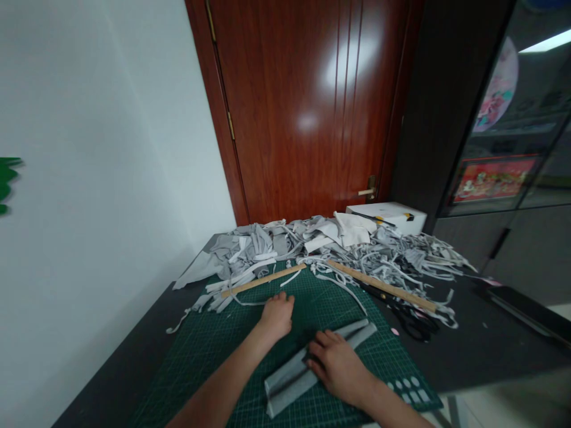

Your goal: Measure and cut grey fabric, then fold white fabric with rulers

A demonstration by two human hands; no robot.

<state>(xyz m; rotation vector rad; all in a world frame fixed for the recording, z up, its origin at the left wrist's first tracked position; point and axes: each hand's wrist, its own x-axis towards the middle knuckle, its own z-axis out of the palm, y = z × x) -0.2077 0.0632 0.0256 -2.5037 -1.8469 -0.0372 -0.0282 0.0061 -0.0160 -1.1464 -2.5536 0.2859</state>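
Across the near half of a green mat [200, 362], a grey cloth [294, 390] lies under a person's right hand [335, 364], its fingers bent over the fabric; whether they grip is unclear. Over the mat's middle, the left hand [278, 315] is loosely curled, any hold hidden. Scraps [250, 252] heap along the mat's far edge; scissors [414, 324] lie beside its right edge.
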